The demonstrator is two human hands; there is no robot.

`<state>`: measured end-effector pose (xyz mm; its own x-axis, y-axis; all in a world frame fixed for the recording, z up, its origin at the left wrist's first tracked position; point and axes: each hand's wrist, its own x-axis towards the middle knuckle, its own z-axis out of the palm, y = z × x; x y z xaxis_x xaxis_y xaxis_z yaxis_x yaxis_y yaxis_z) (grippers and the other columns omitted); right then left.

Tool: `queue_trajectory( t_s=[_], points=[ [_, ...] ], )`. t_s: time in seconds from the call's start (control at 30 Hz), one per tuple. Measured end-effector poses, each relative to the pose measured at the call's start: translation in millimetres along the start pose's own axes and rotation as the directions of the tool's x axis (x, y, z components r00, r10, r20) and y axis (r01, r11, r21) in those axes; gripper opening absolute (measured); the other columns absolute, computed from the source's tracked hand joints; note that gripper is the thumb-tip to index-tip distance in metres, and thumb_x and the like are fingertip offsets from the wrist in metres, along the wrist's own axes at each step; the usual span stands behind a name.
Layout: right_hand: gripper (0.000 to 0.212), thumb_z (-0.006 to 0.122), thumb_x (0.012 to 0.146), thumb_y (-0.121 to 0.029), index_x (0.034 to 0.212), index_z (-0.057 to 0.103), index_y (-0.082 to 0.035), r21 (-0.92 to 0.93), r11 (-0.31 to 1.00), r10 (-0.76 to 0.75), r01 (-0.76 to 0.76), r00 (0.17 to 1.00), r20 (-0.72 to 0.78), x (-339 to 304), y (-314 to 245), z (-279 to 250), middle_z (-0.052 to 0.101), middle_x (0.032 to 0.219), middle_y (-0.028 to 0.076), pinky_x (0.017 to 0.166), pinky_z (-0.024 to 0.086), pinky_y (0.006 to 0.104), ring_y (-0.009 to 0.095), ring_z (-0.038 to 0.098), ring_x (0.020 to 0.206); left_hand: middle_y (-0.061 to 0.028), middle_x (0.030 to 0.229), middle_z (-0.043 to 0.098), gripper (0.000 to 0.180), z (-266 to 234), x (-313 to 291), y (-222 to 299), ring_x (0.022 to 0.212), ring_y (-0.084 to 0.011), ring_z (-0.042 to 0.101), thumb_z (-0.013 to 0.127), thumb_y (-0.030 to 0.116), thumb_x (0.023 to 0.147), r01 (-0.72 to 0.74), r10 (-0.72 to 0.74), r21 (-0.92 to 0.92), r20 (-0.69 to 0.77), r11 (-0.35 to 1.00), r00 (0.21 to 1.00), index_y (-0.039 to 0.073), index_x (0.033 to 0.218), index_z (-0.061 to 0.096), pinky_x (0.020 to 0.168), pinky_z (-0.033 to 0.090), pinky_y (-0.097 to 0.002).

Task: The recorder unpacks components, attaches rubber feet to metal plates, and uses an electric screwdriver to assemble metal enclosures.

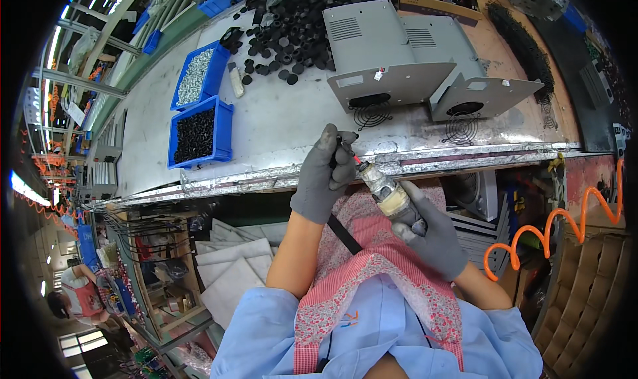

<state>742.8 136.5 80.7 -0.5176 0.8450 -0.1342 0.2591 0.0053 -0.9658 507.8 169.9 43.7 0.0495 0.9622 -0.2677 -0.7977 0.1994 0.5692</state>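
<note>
In front of my apron, just off the bench edge, both hands are raised in grey gloves. My right hand (432,233) wraps around a worn, tape-wrapped power screwdriver (387,191), which points up and to the left. At its tip, my left hand (322,173) is closed with the fingers bent around something small and dark that I cannot make out. A bit of red shows between the left fingers and the tool. Beyond the hands stand two grey sheet-metal housings (382,83) with vent slots. Black wire fan guards (372,115) lie at their fronts.
Blue bins hold silvery small parts (195,77) and black screws (194,136) at the left. Many round black caps (292,40) are heaped at the back. An orange coiled hose (525,233) hangs at the right. White panels (232,273) are stacked under the bench (266,123).
</note>
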Motion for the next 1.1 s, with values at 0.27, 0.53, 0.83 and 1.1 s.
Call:
queue_trajectory(
  t_s=[0.27,0.53,0.83,1.1],
  points=[
    [0.068,0.067,0.078,-0.01,0.14,0.039,-0.01,-0.119,0.991,0.055,-0.062,0.997,-0.06,-5.9,4.5,-7.7,0.064,0.103,0.011,0.075,0.05,0.0263,0.013,0.062,0.085,0.0053,0.066,0.042,0.032,-22.3,-8.3,50.2,0.048,-0.005,0.031,0.048,0.038,0.097,-0.178,0.178,-0.199,-0.015,0.964,0.984,0.008,0.096,0.06,0.035,0.027,-0.0175],
    [0.068,0.066,0.078,-0.008,0.14,0.039,-0.009,0.006,0.996,0.09,-0.09,0.992,-0.092,-12.8,28.3,-9.8,0.06,0.101,0.008,0.071,0.047,0.0235,0.011,0.055,0.077,0.0082,0.053,0.022,0.029,-91.0,-56.1,130.8,0.04,-0.0044,0.019,0.044,0.036,0.099,-0.521,0.568,0.265,-0.568,0.811,0.596,0.01,0.099,0.057,0.033,0.017,-0.0203],
    [0.068,0.067,0.08,-0.013,0.14,0.038,-0.006,-0.102,0.99,0.096,-0.097,0.995,-0.011,-9.6,10.9,-5.2,0.061,0.097,0.008,0.071,0.047,0.0245,0.011,0.054,0.075,0.0076,0.049,0.024,0.03,-84.3,-54.0,78.2,0.036,-0.0056,0.02,0.041,0.035,0.1,-0.366,0.261,-0.114,-0.512,0.924,0.819,0.008,0.103,0.054,0.032,0.016,-0.0215],
    [0.069,0.069,0.081,-0.016,0.141,0.037,-0.005,-0.073,0.997,0.023,-0.019,0.998,0.053,-5.6,-2.2,0.5,0.063,0.108,0.016,0.079,0.049,0.0279,0.017,0.063,0.09,0.0061,0.048,0.024,0.031,-12.4,-25.6,20.1,0.034,-0.0052,0.022,0.04,0.032,0.101,-0.053,0.054,-0.047,0.003,0.997,0.999,0.004,0.099,0.056,0.031,0.019,-0.0208]
  ],
)
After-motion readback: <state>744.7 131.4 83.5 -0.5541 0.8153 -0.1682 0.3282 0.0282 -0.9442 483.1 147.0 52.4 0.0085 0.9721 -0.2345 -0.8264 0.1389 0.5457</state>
